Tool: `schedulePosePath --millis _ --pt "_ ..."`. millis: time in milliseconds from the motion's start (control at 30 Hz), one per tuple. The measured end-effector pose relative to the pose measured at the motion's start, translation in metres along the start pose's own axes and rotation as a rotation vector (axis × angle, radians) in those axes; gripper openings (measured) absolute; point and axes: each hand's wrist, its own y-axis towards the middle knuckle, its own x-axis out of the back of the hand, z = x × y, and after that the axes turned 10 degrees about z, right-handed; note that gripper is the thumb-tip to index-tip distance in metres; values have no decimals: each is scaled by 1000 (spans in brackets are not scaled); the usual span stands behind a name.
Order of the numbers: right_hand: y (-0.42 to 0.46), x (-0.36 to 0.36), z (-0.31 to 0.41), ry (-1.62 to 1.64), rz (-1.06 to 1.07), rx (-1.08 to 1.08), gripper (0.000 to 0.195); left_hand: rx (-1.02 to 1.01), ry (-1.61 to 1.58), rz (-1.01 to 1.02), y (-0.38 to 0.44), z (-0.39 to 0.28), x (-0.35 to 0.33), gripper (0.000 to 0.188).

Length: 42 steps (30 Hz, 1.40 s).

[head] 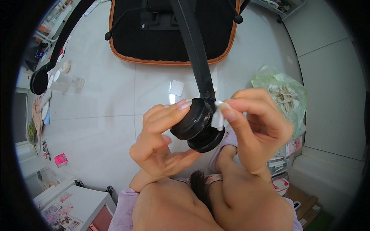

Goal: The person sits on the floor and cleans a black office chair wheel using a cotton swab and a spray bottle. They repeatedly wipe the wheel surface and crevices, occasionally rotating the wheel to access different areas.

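A black twin-wheel chair caster (189, 121) sits at the end of a black chair-base leg (199, 63), close in front of me. My left hand (162, 141) grips the caster, fingers over its top and thumb underneath. Between the thumb and forefinger of my right hand (254, 124) is a small folded white wipe (217, 119), held against or right beside the caster's hub. Pale dirt marks the hub near the wipe. The upturned chair's seat underside (162, 43), black with a brown rim, lies beyond.
Another caster (39, 82) hangs at left on its leg. On the tiled floor are a white paper square (177, 88), plastic cups (62, 80) and a pink box (61, 160). A green-tinted plastic bag (284, 95) holding crumpled material stands right. A white cabinet (75, 208) is lower left.
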Motion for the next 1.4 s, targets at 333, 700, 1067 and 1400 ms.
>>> schedulePosePath --millis 333,700,1067,1400 --pt "3 5 0 -141 172 161 27 33 216 16 11 -8 -3 59" --pt "8 15 0 -320 225 356 31 -66 268 62 13 -2 -1 64" --pt "3 4 -6 -327 134 552 38 4 227 31 13 -8 -1 58" --pt "-4 -5 14 -272 219 422 41 -24 236 40 16 -9 1 57"
